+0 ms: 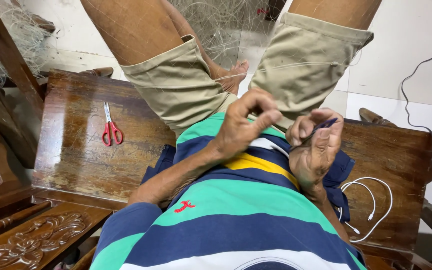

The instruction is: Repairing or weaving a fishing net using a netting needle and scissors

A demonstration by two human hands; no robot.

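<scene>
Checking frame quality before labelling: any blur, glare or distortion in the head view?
Head view: wide-angle bending at the edges; soft, even indoor light; sheen on the wooden bench; left hand and right hand sharp enough; fine net strands barely resolved.

Scissors (111,126) on bench (76,150) left of legs, cable (376,200) on bench at right, netting (226,20) beyond knees

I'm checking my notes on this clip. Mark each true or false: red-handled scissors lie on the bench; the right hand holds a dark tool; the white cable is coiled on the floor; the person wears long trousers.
1. Red-handled scissors lie on the wooden bench: true.
2. The right hand holds a dark tool: true.
3. The white cable is on the floor: false, it lies on the bench.
4. Long trousers: false, khaki shorts.
</scene>
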